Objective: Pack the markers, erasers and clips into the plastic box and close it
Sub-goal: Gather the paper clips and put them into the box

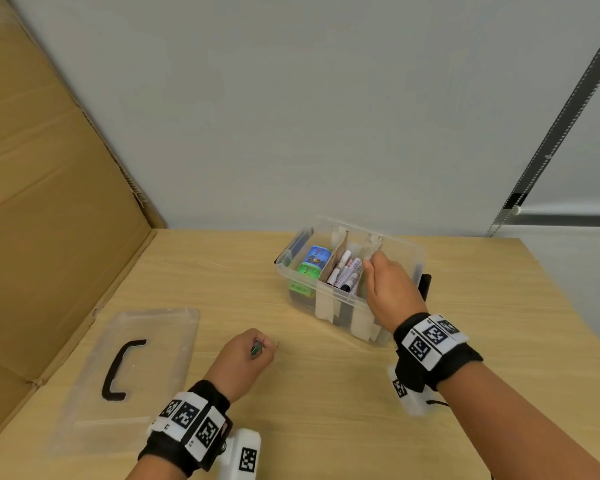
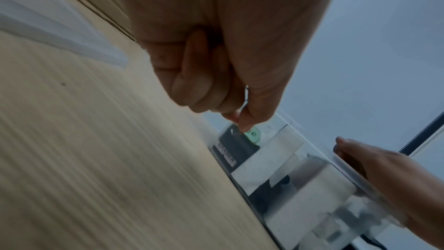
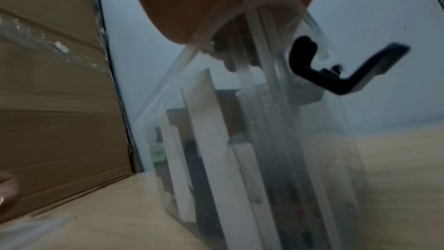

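Note:
The clear plastic box (image 1: 329,299) stands open on the table, split by cardboard dividers. Its left part holds colourful erasers (image 1: 309,268), its middle part several markers (image 1: 345,273). My right hand (image 1: 373,263) hangs over the right part with its fingers (image 3: 228,60) pointing down inside the rim; what they hold is hidden. My left hand (image 1: 262,346) rests on the table in front of the box, curled round paper clips (image 1: 257,348), and a wire clip (image 2: 245,100) shows between thumb and finger. One small clip (image 1: 276,344) lies just right of it.
The clear lid (image 1: 160,341) with its black handle (image 1: 120,368) lies flat at the front left. A cardboard wall (image 1: 49,202) closes the left side, a grey wall the back. A black latch (image 3: 336,71) sticks out from the box's right end.

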`<state>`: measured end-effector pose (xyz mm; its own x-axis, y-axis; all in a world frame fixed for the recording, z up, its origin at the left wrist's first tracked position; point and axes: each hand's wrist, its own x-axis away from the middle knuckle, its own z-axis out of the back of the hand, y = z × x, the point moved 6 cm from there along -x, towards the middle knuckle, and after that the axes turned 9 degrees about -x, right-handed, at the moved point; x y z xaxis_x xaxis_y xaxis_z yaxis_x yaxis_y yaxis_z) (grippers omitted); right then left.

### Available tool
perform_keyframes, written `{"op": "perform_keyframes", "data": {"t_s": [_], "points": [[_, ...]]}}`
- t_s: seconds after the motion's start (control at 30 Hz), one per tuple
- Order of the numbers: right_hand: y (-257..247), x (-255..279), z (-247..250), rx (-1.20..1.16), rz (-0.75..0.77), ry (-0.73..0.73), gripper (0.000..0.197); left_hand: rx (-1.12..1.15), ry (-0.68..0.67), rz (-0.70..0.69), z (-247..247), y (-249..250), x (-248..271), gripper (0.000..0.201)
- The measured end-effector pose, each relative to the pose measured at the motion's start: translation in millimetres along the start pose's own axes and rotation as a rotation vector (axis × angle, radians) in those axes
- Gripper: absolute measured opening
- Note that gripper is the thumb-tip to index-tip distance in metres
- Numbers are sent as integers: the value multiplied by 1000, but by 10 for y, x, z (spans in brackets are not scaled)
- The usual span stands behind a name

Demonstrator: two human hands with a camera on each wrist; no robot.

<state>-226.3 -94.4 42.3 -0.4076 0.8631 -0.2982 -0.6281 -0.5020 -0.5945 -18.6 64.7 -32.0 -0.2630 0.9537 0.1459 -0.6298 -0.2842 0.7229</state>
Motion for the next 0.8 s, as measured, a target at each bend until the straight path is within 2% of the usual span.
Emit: {"op": "perform_keyframes", "data": {"t_s": [0.17,0.27,0.37,0.43,0.5,0.57,0.63,0.7,0.8], "points": [[-62,92,-63,306,-40,-282,47,60,16,-8,84,-17,33,9],[-80,124,-48,308,-40,-351,47,51,35,-26,95,32,68,10],[-4,97,92,86,-49,-226,37,49,62,-72,102,186,129,11],[95,83,307,-1,-20,12,29,40,82,-115,116,377,164,11],[298,101,474,40,-37,203,21,-6,106,-181,118,646,160,9],[578,127,431,102,-161,158,38,-110,135,-255,86,964,118,8],[772,187,302,21,-263,53,55,-254,157,-340,6,1326,38,7],[821,234,218,-97,-266,32,60,-420,159,-405,-131,1691,-90,5],[815,243,194,-170,-260,48,60,-695,116,-421,-435,2057,-432,16]]}}
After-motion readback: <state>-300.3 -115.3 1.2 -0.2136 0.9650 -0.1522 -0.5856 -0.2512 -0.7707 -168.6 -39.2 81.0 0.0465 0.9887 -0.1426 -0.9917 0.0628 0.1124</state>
